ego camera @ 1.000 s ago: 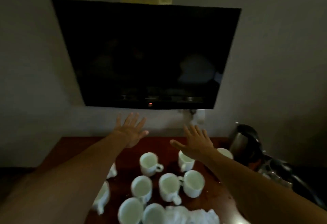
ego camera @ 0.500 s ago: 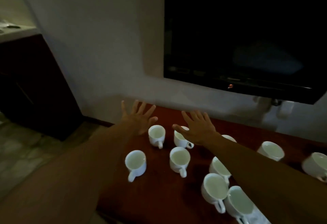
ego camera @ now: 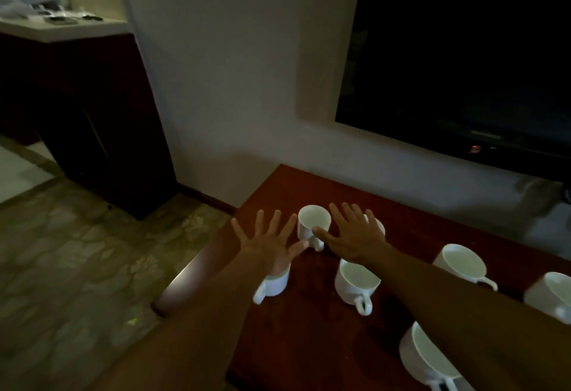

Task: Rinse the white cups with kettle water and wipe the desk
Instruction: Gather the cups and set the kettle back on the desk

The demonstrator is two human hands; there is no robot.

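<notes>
Now both arms reach forward over the desk (ego camera: 309, 344), palms down. The left hand (ego camera: 267, 244) is spread wide, all 5 fingers straight and fanned, and holds nothing; it hovers near the desk's left edge. Its thumb tip points toward the far cup (ego camera: 313, 225), and whether it touches the cup's side cannot be told. The right hand (ego camera: 355, 236) is also flat and open with straight fingers, gripping nothing, and its thumb lies across the front of that same far cup, beside the handle.

White cups stand upright on the dark red desk. The far cup sits between the 2 hands, toward the back left corner. A second cup (ego camera: 273, 282) lies partly under the left wrist, by the left edge, its handle pointing to the front left. A third cup (ego camera: 355, 285) stands just in front of the right hand, handle toward the front. Another cup (ego camera: 378, 225) shows only as a sliver behind the right hand. 3 more cups sit toward the right: one (ego camera: 462, 264) past the right forearm, one (ego camera: 553, 296) cut off by the picture's right side, and one (ego camera: 426, 356) near the front, partly under the forearm.

A dark television (ego camera: 463, 50) hangs on the wall (ego camera: 231, 81) above the desk's back edge.
</notes>
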